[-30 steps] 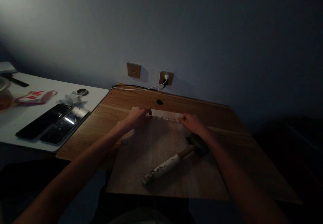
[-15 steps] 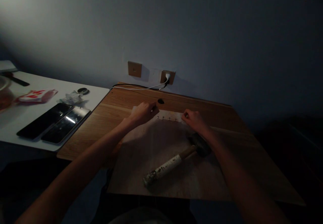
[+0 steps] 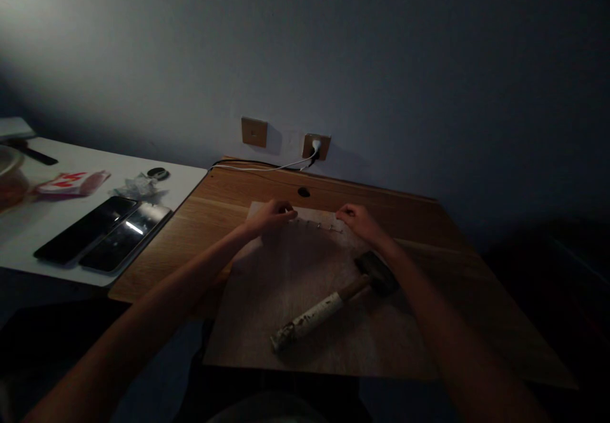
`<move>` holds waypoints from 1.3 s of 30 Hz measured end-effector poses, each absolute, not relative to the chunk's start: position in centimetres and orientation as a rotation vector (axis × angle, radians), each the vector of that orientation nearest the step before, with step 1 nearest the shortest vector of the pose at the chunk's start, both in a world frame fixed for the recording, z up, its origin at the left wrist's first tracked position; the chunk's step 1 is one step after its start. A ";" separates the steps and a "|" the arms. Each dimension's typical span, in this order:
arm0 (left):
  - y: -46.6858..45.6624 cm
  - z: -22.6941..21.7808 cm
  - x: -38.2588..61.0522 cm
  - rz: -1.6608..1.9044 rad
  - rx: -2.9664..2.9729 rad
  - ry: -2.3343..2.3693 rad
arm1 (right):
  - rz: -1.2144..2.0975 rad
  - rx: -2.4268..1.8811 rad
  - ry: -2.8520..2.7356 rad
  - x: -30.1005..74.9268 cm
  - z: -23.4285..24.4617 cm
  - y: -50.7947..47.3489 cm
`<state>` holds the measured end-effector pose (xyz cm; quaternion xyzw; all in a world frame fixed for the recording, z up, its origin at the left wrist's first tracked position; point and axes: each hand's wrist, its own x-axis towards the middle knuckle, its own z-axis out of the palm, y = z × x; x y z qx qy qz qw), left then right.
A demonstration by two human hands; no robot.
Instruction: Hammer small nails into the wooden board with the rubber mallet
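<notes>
A thin wooden board (image 3: 267, 302) lies on the wooden table. Along its far edge stands a row of several small nails (image 3: 319, 225). My left hand (image 3: 271, 216) is at the left end of that row, with thumb and fingertips pinched together. At the right end, just above the nails, my right hand (image 3: 358, 221) is closed in a similar pinch. Whatever either hand pinches is too small and dark to make out. A hammer (image 3: 317, 316) with a dark head and a worn, white-coated handle rests on the board below my right hand, untouched.
On the white table (image 3: 188, 178) at left lie two dark phones (image 3: 86, 227), a red-and-white packet (image 3: 71, 183) and crumpled clear plastic (image 3: 139, 185). A wall socket (image 3: 323, 146) holds plugged-in cables (image 3: 267, 167). The wooden table has a round hole (image 3: 304, 192).
My right hand has shifted slightly left and up, uncovering another nail at the row's right end. My left hand has lowered slightly toward the left end. The hammer stays put.
</notes>
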<state>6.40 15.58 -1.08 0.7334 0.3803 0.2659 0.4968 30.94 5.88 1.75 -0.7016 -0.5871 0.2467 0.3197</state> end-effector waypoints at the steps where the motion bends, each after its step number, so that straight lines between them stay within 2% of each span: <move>1: 15.5 -1.2 6.4 0.620 1.958 0.937 | 0.600 -1.889 -1.578 30.9 1.5 6.0; 6: 14.5 -0.8 6.8 0.466 2.446 0.985 | 0.486 -2.031 -1.737 30.3 0.9 5.7; 14: 14.7 -0.1 7.6 0.429 2.571 0.847 | 0.520 -1.929 -1.699 29.8 1.7 6.0; 18: 15.2 -0.1 8.4 0.605 2.274 0.951 | 0.677 -1.755 -1.527 29.9 2.9 6.0; 21: 15.6 0.2 8.8 0.700 1.764 0.921 | 0.817 -1.642 -1.442 29.8 3.4 5.7; 24: 15.7 0.5 8.8 0.632 1.212 0.736 | 0.869 -1.612 -1.415 29.5 3.1 5.7; 27: 15.4 0.4 8.7 0.547 1.059 0.661 | 0.811 -1.696 -1.466 29.0 2.1 6.3; 33: 14.8 -0.7 9.0 0.650 1.813 0.882 | 0.577 -1.920 -1.670 27.6 0.5 6.7; 39: 14.4 -0.9 9.2 0.562 2.399 0.815 | 0.531 -1.904 -1.718 26.5 1.4 6.1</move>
